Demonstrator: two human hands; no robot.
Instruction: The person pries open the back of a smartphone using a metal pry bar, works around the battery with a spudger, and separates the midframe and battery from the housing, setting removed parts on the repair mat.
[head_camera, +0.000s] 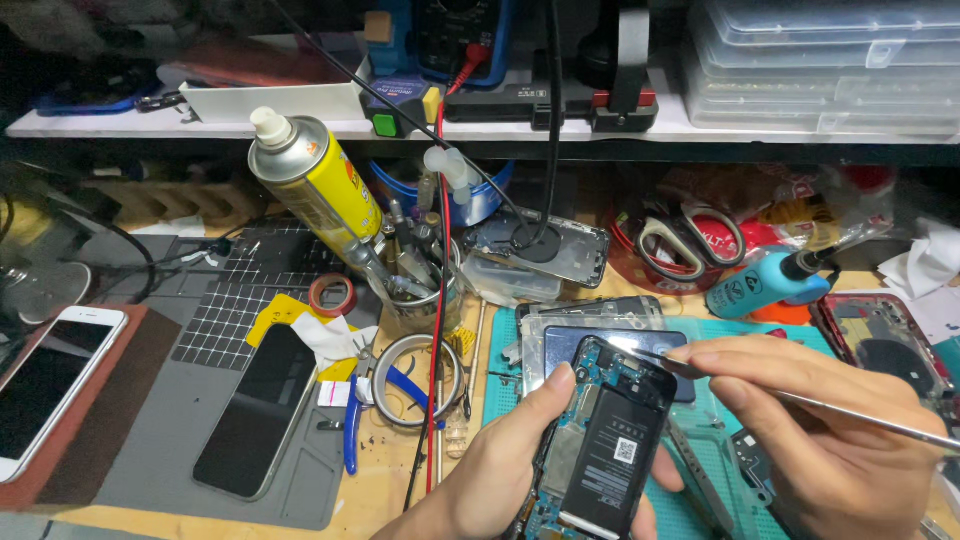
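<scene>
Black and blue inside, the opened phone (600, 450) sits low in the middle over the green mat (700, 500), gripped by the curled left hand (500, 470), while the right hand (820, 440) pinches thin metal tweezers (790, 398) whose tip touches the phone's top.

A dark, blank phone screen in a white frame (45, 385) lies at the bench's left edge on a brown mat. Just right of it, a black glass phone screen (262, 408) rests on the grey mat, unlit. A yellow spray can with a red-and-white label (325, 190) leans near the back of the bench. On the opened phone's black battery (615, 462), near the front edge, sits a small white square label (626, 450). A blue bottle with a black label (765, 287) lies toward the right.
</scene>
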